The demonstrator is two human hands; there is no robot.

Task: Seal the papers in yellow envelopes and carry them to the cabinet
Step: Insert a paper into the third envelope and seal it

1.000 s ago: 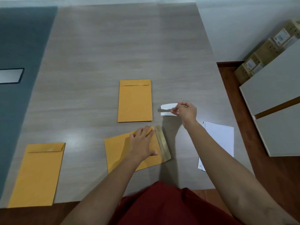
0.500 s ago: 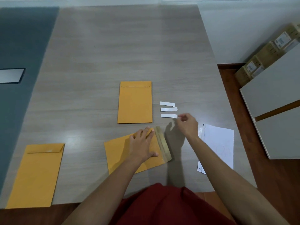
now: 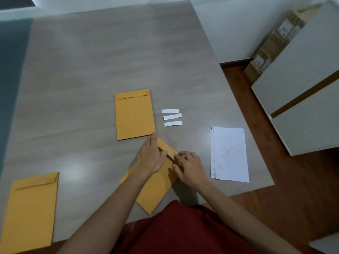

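Note:
A yellow envelope (image 3: 156, 187) lies tilted at the table's near edge, its flap end pointing away from me. My left hand (image 3: 152, 156) presses flat on its upper part. My right hand (image 3: 189, 165) pushes with bent fingers on the flap beside the left hand. A second yellow envelope (image 3: 134, 114) lies flat just beyond, its flap folded down. A third yellow envelope (image 3: 30, 209) lies at the near left. A stack of white papers (image 3: 230, 154) with red writing lies to the right.
Three white peel-off strips (image 3: 172, 117) lie side by side right of the middle envelope. The grey table (image 3: 91, 61) ends at the right over a wooden floor. A white cabinet (image 3: 302, 85) stands at the right, with cardboard boxes (image 3: 271, 46) behind it.
My right hand dropped the third white strip by the other two and came back onto the flap. The near envelope has turned, and the flap is folded over under both hands.

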